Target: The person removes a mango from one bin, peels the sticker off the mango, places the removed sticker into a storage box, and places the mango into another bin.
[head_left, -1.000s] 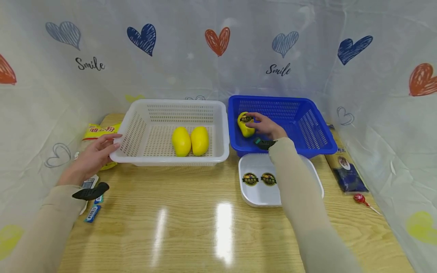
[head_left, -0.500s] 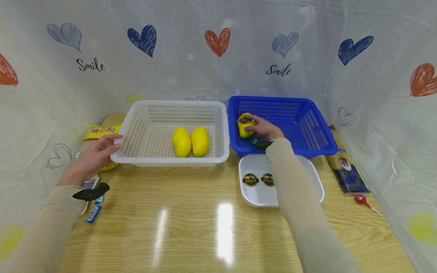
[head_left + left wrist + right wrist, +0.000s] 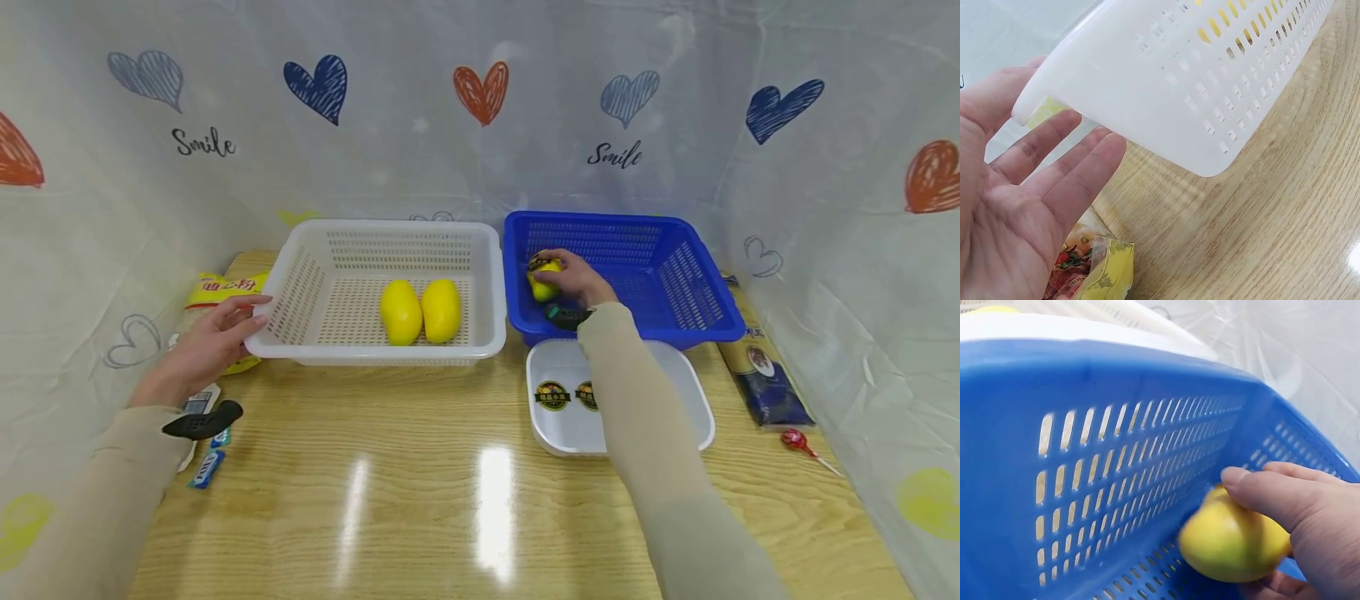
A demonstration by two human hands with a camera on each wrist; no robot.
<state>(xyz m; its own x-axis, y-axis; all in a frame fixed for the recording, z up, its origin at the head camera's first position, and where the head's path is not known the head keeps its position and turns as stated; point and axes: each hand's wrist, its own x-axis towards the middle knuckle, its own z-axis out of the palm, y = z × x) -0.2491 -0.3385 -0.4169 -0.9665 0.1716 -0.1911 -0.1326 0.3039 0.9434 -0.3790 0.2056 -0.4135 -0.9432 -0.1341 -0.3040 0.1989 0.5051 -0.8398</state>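
Note:
In the blue basket [image 3: 637, 283], my right hand [image 3: 577, 277] holds a yellow mango [image 3: 1235, 540] at the left end. The right wrist view shows its thumb over the top and fingertips beneath. A dark round sticker [image 3: 536, 263] is on the mango, partly hidden by the fingers. My left hand [image 3: 213, 342] grips the left rim of the white basket [image 3: 375, 352]; in the left wrist view several fingertips lie under the rim. Two more yellow mangoes, a left one [image 3: 401, 312] and a right one [image 3: 441, 311], lie side by side in the white basket.
A white tray [image 3: 570, 433] with dark round stickers [image 3: 552, 396] stands before the blue basket, partly under my right forearm. Right of it lie a blue-gold bag [image 3: 768, 375] and a red lollipop [image 3: 798, 440]. A yellow bag [image 3: 217, 287] and blue-wrapped sweets [image 3: 206, 469] lie left.
My right hand has shifted slightly left and closed further round the mango. The sticker has turned from the mango's front toward its far upper side. The left hand stays on the rim.

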